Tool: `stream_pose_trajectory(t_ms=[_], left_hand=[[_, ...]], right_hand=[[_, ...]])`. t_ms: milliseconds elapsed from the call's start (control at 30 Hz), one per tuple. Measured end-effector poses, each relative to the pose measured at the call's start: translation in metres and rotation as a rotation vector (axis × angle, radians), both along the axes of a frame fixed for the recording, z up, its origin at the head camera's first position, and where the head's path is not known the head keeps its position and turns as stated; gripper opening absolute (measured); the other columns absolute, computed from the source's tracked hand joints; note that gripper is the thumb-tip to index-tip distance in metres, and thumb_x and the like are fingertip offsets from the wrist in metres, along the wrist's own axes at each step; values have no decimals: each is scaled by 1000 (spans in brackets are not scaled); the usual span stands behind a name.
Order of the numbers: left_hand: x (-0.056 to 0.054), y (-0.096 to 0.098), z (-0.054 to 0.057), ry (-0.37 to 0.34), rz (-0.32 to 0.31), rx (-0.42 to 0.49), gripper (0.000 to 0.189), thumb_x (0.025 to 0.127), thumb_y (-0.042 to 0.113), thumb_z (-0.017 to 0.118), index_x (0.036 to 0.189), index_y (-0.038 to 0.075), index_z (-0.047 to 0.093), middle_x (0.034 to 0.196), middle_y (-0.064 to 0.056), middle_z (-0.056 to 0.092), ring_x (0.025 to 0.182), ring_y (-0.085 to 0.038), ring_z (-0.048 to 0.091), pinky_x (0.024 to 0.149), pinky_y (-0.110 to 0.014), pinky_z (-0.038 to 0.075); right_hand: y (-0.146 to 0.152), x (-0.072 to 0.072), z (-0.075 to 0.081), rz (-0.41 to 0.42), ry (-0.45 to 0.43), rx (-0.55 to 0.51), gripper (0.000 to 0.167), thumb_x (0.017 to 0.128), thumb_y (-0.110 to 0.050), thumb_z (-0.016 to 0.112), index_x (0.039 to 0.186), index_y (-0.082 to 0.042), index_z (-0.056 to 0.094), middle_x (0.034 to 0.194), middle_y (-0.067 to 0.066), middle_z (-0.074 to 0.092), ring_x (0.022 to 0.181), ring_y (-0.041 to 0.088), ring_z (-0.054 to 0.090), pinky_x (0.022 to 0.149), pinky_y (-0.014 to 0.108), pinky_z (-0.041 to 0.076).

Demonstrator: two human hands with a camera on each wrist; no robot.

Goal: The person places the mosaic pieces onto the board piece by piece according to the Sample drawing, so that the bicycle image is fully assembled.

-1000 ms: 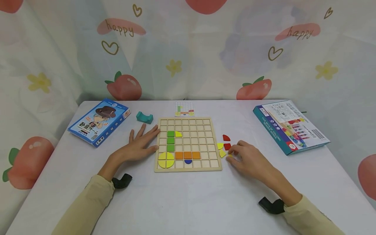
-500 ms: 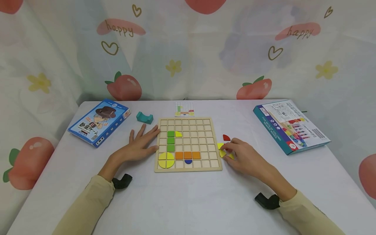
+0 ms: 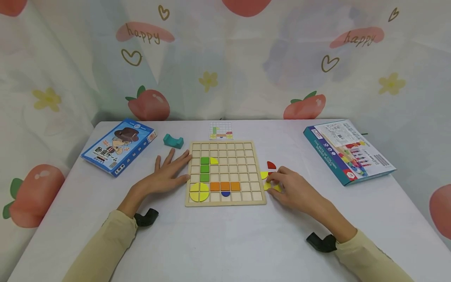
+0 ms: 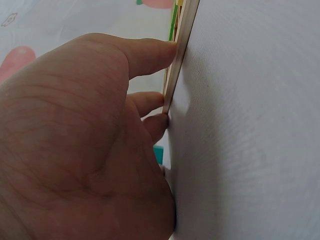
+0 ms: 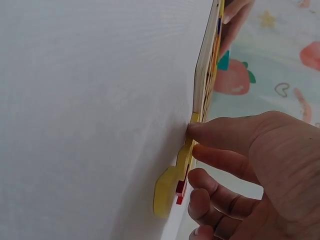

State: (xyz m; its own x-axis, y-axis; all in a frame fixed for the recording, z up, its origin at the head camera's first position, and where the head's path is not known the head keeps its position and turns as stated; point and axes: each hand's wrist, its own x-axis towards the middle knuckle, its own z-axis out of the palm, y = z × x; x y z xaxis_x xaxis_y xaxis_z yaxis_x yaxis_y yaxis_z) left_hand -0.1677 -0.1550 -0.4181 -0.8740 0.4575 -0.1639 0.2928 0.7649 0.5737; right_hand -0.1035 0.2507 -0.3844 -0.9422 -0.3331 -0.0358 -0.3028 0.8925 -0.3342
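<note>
The wooden grid board (image 3: 253, 176) lies on the white table with green, orange, yellow and blue tiles set in its cells. My left hand (image 3: 165, 172), fingers spread, rests its fingertips and thumb along the board's left edge. Right of the board, my right hand (image 3: 294, 188) pinches a yellow quarter-round tile (image 3: 266, 187) between thumb and index finger. Another yellow tile (image 3: 264, 175) lies against the board's right edge, and a third yellow tile (image 3: 277, 188) is under the hand. A red quarter-round tile (image 3: 271, 165) sits just behind the fingers, which mostly hide a red square.
A pattern card (image 3: 221, 131) lies behind the board. To the left are a teal notched block (image 3: 173, 141) and a blue game box (image 3: 119, 147). A flat teal and white box (image 3: 349, 152) lies at the right. A printed cloth hangs behind the table.
My right hand has moved left from the yellow tile farthest from the board to the one closer in, covering most of the red square. The left hand stays where it was.
</note>
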Motion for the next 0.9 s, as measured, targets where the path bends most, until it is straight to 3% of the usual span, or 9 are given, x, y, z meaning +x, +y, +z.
stream_pose_trajectory(t_ms=[900], left_hand=[[1,0,0,-1,1,4,73,107,39,56,170,20,24,181,-7,10,165,-44,-18,122,-73,-26]], right_hand=[[7,1,-1,-22,6,-10,29,91,-24,84,117,-13,78,105,6,67,95,19,62,86,40,64]])
